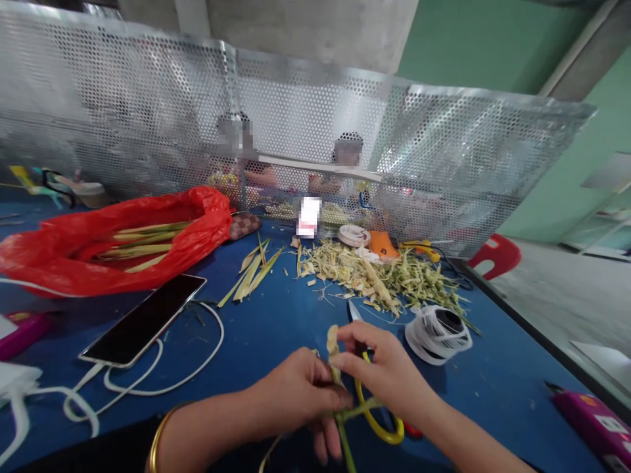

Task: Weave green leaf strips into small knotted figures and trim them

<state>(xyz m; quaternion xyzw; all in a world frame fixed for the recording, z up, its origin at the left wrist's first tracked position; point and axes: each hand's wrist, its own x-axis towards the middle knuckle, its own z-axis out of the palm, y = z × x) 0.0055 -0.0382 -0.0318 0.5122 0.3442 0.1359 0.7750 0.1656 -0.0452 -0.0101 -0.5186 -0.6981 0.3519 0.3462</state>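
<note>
Both my hands meet low in the middle over the blue table [276,315]. My left hand [300,387] is closed round a folded green-yellow leaf strip [336,368], a gold bangle on its wrist. My right hand [384,368] pinches the strip's upper end between thumb and fingers. Yellow-handled scissors [374,420] lie under my right hand, their blade tip pointing away. The strip's stem runs down past the lower edge of the picture.
A red plastic bag [98,243] of leaf strips lies at left, beside a phone [142,322] on a white cable. Loose strips [251,269], a heap of trimmings [379,276] and a white tape roll [438,332] are beyond. A perforated metal screen [296,131] backs the table, people behind it.
</note>
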